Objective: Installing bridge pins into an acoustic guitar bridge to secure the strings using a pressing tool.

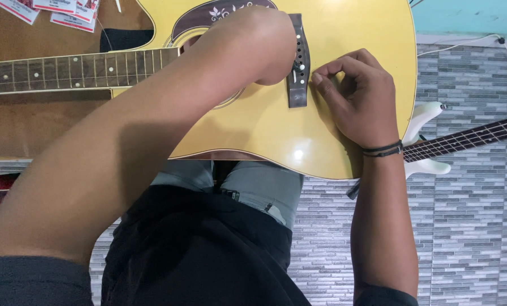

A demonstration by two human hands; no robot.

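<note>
1. Yellow acoustic guitar (264, 127) lying flat across the lap, neck (66, 71) out to the left, dark bridge (298, 62) face up.
2. Left hand (264, 48) curled over the sound hole edge against the bridge; fingers hidden below the wrist, so grip cannot be told.
3. Right hand (355, 96) closed to a pinch, thumb and forefinger meeting at the bridge's right edge by the white pins (302, 67) (anything held there too small to make out).
4. Judged best: keep the body braced on the thighs, work one pin at a time, press straight down, avoid scraping the glossy top.
5. No work surface in view beneath; grey patterned floor (468, 226), a white bass guitar (434, 141) lying at right, brown board (15, 122) and paper packets (49, 11) at upper left, white cable (491, 42) by the teal wall (468, 17).
</note>
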